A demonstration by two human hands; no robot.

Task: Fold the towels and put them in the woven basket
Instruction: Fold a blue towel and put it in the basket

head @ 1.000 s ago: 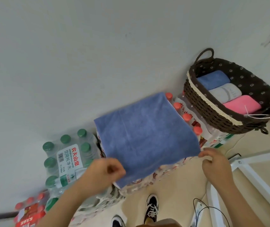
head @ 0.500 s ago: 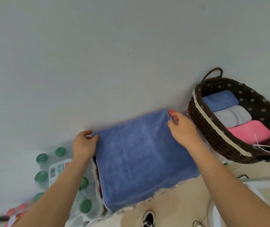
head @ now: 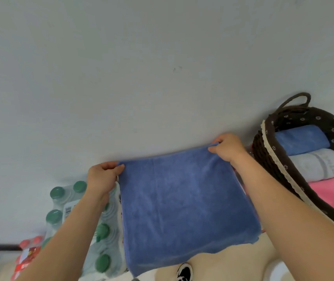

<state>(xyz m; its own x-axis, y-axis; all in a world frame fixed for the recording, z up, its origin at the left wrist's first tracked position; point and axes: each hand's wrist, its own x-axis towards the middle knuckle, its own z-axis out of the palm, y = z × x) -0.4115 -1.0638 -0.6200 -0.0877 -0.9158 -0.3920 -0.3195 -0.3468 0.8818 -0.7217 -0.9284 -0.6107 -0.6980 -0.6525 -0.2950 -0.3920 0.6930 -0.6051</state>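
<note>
Pinching the far corners of the flat blue terry towel [head: 182, 209], the left hand [head: 101, 177] and right hand [head: 226, 148] are holding it spread at centre; the dark brown woven basket [head: 263, 155] holding three rolled towels [head: 318, 165] is sitting at three o'clock.

both hands [head: 102, 175] [head: 227, 147] pinch far corners of blue towel [head: 182, 203]; woven basket [head: 271, 159] beside.

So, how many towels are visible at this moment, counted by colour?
Blue: 2, the spread blue towel, its far corners pinched by the left hand and the right hand, and the folded blue towel in the woven basket.
Pale grey: 1, the pale grey towel in the basket.
Pink: 1, the pink towel in the basket.
Total: 4 towels.
</note>
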